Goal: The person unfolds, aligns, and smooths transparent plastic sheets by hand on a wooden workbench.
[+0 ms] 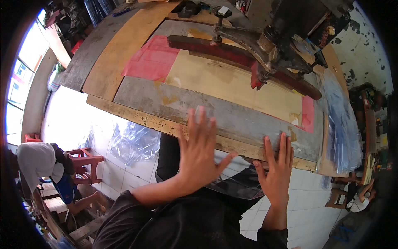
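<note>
My left hand (pixel 197 153), slightly blurred, is spread open over the front edge of the worktable, its fingertips over the grey metal plate (pixel 145 97). Whether it touches the plate I cannot tell. Farther right, my right hand (pixel 275 170) lies open with fingers stretched onto the plate's front part. A clear plastic sheet (pixel 238 182) hangs between my hands, below the wooden front edge (pixel 153 122) and over my lap. Beyond my hands, a pale yellow sheet (pixel 219 81) with pink end pieces (pixel 151 58) lies on the plate.
A heavy press with a curved red bar (pixel 236 52) stands over the yellow sheet. Stacked clear plastic (pixel 342 128) lies at the table's right end. More plastic (pixel 134 141) is on the tiled floor, near a red stool (pixel 87 166). People sit at far left and far right.
</note>
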Motion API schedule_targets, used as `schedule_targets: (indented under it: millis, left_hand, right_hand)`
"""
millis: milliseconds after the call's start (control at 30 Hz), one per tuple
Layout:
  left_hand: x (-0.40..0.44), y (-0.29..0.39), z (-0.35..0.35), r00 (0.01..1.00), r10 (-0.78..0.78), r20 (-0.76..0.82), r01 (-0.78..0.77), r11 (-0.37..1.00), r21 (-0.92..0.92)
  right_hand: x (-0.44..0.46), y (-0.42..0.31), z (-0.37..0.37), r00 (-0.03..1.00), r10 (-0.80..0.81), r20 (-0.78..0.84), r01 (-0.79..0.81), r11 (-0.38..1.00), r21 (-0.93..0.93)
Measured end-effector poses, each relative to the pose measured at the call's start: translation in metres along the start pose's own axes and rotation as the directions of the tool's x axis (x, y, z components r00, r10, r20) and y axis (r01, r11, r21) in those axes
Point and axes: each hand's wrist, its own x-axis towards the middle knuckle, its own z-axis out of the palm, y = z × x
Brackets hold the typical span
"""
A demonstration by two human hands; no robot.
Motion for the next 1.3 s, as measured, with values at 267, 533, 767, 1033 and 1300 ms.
schedule_targets:
  millis: [267,533,767,1033,1300]
  left_hand:
    - [0.012,0.033,0.031,0.971,0.235,0.048,-0.228,0.967,-0.111]
    - [0.006,0.009,0.012,0.984,0.166,0.066,-0.161,0.984,-0.073]
    - [0.003,-0.011,0.004,0.992,0.123,0.024,-0.122,0.991,-0.055]
    - [0.001,-0.016,0.0,0.994,0.102,0.028,-0.101,0.994,-0.03]
    - [0.002,-0.016,-0.007,0.997,0.076,0.022,-0.077,0.996,0.041]
  right_hand:
    - [-0.002,0.002,0.002,1.0,-0.008,0.002,0.008,1.0,-0.003]
    - [-0.001,0.002,0.002,1.0,0.007,-0.001,-0.007,1.0,0.017]
    - [-0.002,0.004,0.003,1.0,-0.004,-0.018,0.004,1.0,-0.008]
    - [-0.007,0.007,0.007,0.999,0.034,-0.008,-0.035,0.998,-0.056]
    - [-0.008,0.01,0.012,0.995,0.077,-0.061,-0.077,0.997,-0.003]
